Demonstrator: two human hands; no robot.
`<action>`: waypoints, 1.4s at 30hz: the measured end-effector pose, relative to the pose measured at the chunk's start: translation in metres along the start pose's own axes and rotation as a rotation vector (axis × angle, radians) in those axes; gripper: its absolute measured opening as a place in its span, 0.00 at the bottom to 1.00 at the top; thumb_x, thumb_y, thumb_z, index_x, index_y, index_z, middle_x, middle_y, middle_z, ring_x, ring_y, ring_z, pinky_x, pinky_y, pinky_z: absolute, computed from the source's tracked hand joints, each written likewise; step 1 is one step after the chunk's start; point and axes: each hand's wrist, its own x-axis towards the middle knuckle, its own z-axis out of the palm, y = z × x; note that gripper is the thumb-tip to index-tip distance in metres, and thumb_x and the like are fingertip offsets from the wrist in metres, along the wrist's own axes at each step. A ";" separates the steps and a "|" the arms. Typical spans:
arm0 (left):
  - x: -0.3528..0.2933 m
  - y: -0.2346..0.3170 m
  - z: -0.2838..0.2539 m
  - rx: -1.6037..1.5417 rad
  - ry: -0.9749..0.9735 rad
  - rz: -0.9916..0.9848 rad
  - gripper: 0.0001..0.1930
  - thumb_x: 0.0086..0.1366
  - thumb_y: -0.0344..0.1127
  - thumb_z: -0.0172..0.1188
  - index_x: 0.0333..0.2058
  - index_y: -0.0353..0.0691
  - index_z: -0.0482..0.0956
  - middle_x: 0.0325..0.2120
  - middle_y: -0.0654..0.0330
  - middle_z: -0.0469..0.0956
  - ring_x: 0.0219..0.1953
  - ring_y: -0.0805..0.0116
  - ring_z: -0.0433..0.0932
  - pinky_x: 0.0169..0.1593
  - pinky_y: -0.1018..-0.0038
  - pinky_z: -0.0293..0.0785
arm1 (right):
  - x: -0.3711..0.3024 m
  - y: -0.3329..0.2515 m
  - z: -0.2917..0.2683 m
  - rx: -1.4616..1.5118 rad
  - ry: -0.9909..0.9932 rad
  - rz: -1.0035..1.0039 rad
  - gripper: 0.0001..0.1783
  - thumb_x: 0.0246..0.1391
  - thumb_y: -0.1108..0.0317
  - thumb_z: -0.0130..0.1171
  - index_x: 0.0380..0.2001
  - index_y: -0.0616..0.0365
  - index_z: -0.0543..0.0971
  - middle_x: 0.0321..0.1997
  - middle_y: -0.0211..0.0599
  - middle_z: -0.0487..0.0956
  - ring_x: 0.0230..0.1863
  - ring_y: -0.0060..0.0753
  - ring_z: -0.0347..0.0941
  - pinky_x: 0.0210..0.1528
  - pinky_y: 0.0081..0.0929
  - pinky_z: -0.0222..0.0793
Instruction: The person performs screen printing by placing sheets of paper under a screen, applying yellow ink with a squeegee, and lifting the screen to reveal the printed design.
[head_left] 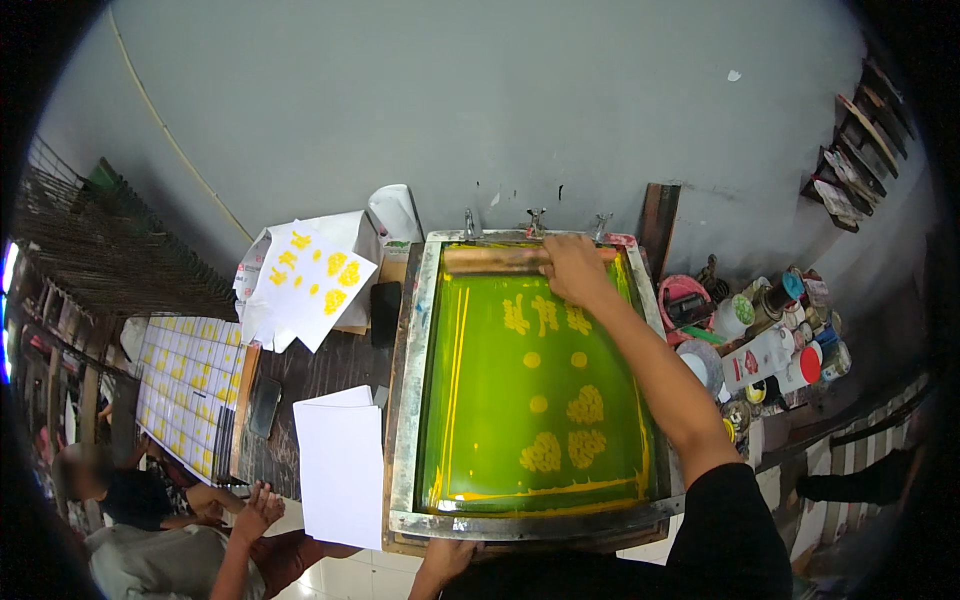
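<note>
Your right hand [574, 266] grasps the squeegee [490, 262] at the far end of the screen [485, 390]; your left hand [450, 556] is by its near edge, partly hidden; that grip I cannot tell

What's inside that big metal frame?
Green mesh with yellow designs, and a wooden squeegee along the far end, held by the right hand. Whatever lies beneath the mesh is covered.
</note>
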 end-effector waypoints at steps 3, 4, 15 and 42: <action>0.001 0.004 0.000 -0.049 -0.035 -0.155 0.04 0.68 0.27 0.57 0.34 0.35 0.79 0.24 0.58 0.79 0.30 0.63 0.80 0.36 0.65 0.76 | 0.002 -0.003 0.015 -0.075 0.129 0.028 0.17 0.53 0.65 0.66 0.44 0.60 0.76 0.44 0.43 0.80 0.50 0.46 0.74 0.53 0.43 0.65; 0.001 0.006 -0.001 -0.028 -0.017 -0.077 0.04 0.69 0.27 0.57 0.34 0.35 0.79 0.24 0.59 0.79 0.31 0.63 0.80 0.37 0.65 0.76 | 0.003 -0.007 0.022 -0.114 0.186 0.018 0.17 0.53 0.65 0.66 0.44 0.59 0.76 0.44 0.43 0.80 0.50 0.46 0.74 0.52 0.43 0.65; -0.001 0.004 -0.001 0.016 0.005 0.013 0.04 0.68 0.26 0.56 0.36 0.36 0.79 0.26 0.59 0.80 0.31 0.66 0.80 0.38 0.66 0.76 | 0.021 0.010 0.009 -0.049 0.046 -0.047 0.19 0.51 0.65 0.67 0.45 0.58 0.76 0.44 0.42 0.80 0.51 0.45 0.74 0.54 0.42 0.65; 0.006 -0.003 -0.005 0.125 0.051 0.159 0.07 0.68 0.31 0.58 0.32 0.35 0.80 0.25 0.56 0.81 0.30 0.58 0.81 0.39 0.62 0.77 | -0.005 -0.006 -0.002 -0.030 0.098 0.009 0.24 0.42 0.71 0.67 0.47 0.60 0.78 0.48 0.44 0.81 0.54 0.43 0.75 0.54 0.40 0.65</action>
